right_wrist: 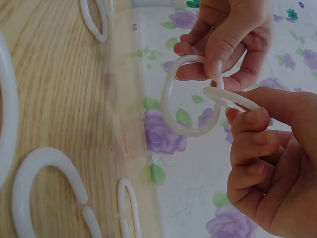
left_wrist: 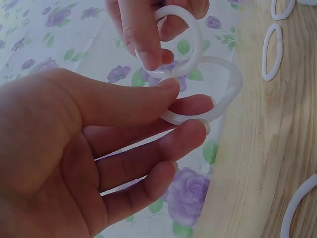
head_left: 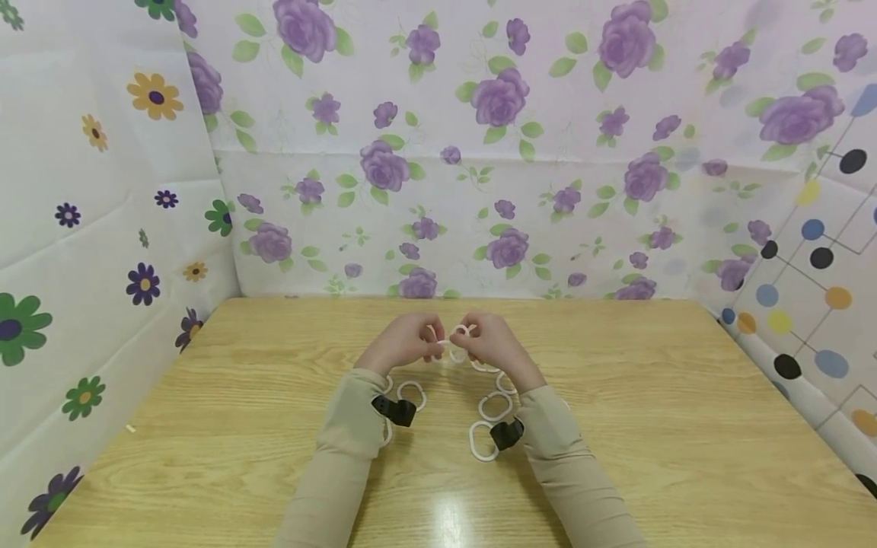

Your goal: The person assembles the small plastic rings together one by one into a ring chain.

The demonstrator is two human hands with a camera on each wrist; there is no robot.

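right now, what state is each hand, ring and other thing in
Left hand, pinching the left white ring
Right hand, pinching the right white ring
Left white ring, held up, touching the right one
Right white ring, held up; whether fully linked unclear
Gapped ring, lying down, narrow gap showing
Other rings, lying on the table

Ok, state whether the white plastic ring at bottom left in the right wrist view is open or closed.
Open: the white rounded plastic ring shows a narrow gap between its ends.
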